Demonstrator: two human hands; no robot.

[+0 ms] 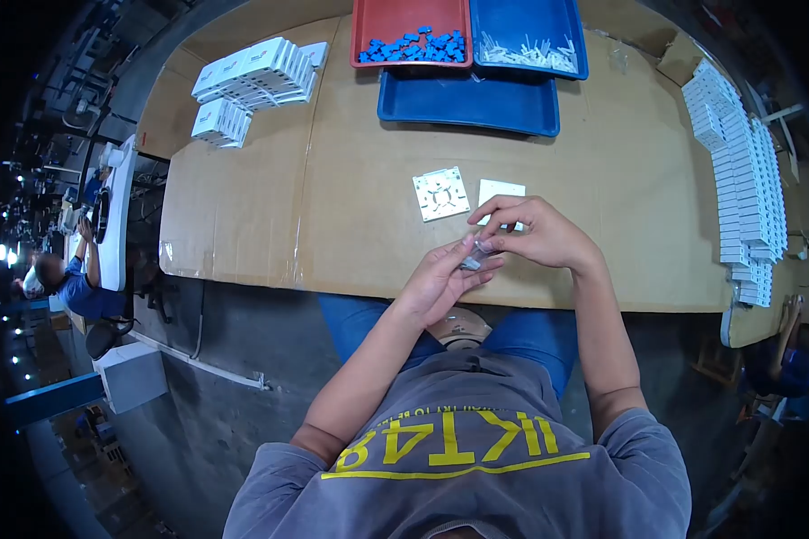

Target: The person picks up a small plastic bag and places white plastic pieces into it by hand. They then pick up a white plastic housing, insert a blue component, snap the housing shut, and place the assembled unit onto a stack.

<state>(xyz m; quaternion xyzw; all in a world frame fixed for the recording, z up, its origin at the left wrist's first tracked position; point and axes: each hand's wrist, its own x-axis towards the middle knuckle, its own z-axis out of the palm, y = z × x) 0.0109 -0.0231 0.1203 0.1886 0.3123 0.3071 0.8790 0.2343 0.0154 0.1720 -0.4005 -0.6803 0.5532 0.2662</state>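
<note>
My left hand (443, 280) is palm up near the table's front edge, its fingers curled round small clear or whitish parts (473, 261). Over it, my right hand (537, 235) pinches at the same small parts, with the fingertips of both hands nearly touching. What exactly lies between the fingers is too small to tell. Just beyond my hands, a white square plate (441, 194) with a round cut-out pattern lies flat on the cardboard. To its right, a plainer white square piece (501, 190) is partly covered by my right hand.
A red tray (360, 45) holds blue parts; a blue tray (580, 54) holds thin clear pieces. A shallower blue tray (467, 106) sits in front. White stacks stand at left (256, 76) and right (746, 180). Other people (85, 292) work at the far left and far right.
</note>
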